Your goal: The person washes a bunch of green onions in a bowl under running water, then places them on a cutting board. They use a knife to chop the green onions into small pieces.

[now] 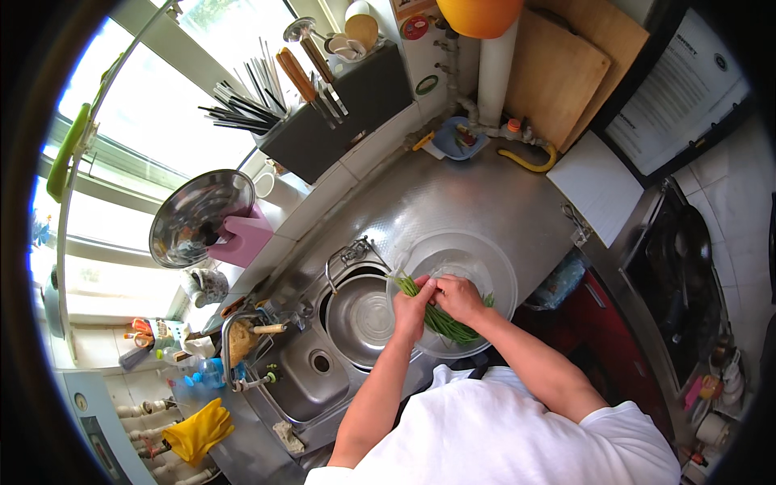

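A bunch of slender green vegetable stalks (pixel 447 322) lies in a translucent plastic basin (pixel 506 273), some ends sticking up at the basin's left side. My left hand (pixel 413 306) is closed around the upper part of the bunch, thumb on top. Close against it, my right hand (pixel 459 298) has its fingers curled in a pinch over the stalks. The fingertips of both hands meet above the basin, and the small piece between them is mostly hidden.
Left of the basin, a round metal bowl (pixel 370 321) sits in one sink bowl beneath a faucet (pixel 330 267); the other sink bowl (pixel 303 382) has a drain. A blue dish (pixel 458 148) with scraps stands at the back. At right are a red cabinet (pixel 582 339) and a stove (pixel 667 279).
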Demonstrator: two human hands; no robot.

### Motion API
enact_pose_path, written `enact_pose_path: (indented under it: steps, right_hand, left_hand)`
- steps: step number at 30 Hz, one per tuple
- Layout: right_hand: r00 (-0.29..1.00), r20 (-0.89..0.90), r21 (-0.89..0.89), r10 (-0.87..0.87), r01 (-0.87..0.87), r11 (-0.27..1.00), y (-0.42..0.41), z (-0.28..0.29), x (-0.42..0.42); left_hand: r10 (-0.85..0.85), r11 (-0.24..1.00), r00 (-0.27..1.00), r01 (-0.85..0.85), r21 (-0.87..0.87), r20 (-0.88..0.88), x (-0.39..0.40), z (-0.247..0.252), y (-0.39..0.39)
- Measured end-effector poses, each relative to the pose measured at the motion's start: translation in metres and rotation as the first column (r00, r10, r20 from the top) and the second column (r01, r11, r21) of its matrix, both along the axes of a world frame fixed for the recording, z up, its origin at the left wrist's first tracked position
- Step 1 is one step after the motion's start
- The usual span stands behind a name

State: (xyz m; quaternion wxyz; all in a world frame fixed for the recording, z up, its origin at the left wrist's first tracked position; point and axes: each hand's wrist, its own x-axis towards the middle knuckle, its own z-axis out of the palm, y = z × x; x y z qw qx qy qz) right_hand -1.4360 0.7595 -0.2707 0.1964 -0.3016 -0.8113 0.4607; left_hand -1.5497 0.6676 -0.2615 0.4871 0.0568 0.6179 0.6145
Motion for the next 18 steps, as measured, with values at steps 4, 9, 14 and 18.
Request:
enact_pose_path:
  steps: [4,9,14,18]
  right_hand:
    - [0.997,-0.075,-0.118,-0.036,0.027,0.993,-0.001,0.006,0.005]
    - [0.933,-0.050,-0.114,-0.355,0.348,0.930,-0.009,0.030,0.026]
    - [0.934,0.356,-0.864,0.038,0.313,0.394,-0.030,0.061,0.059]
    - [0.940,0.190,-0.977,-0.283,0.151,-0.153,-0.036,0.024,0.036]
  left_hand:
    - [-0.006,0.998,1.000,0.006,-0.058,-0.004,-0.003,-0.013,0.002]
    - [0.198,0.979,0.980,-0.197,0.046,-0.032,0.002,0.006,0.012]
    - [0.398,0.884,0.917,-0.374,0.281,-0.032,0.005,0.018,0.009]
    - [0.430,0.848,0.889,-0.457,0.267,0.156,0.022,0.041,-0.001]
